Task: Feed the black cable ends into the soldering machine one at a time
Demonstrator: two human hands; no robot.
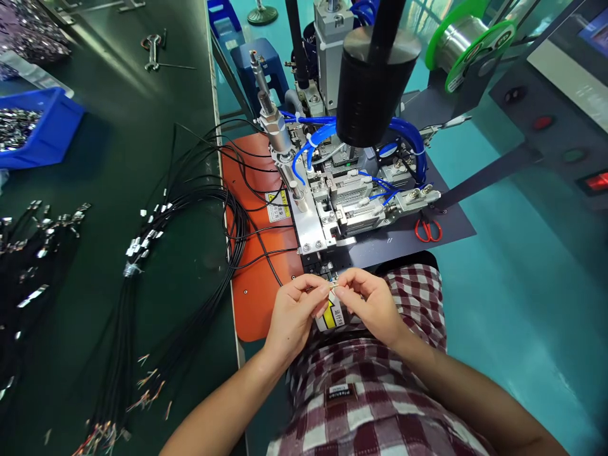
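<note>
Side by side at the front edge of the machine (311,225), both of my hands are closed in a pinch. Thumb and forefinger of my left hand (294,316) grip the thin wire ends (334,285) of a black cable. From the other side, my right hand (375,307) pinches the same fine wires with its fingertips. A black cable (270,258) runs over the orange base plate (259,304) to my left hand. Just below the fingers is a white and yellow label (332,315). The fingertips partly hide the wires.
Coiled black cables (237,221) with bare wire ends (102,437) lie on the dark green table (190,392). A blue bin (57,136) of metal parts and a wrench (152,52) are farther left. Red-handled scissors (429,230) and a solder spool (463,47) are right.
</note>
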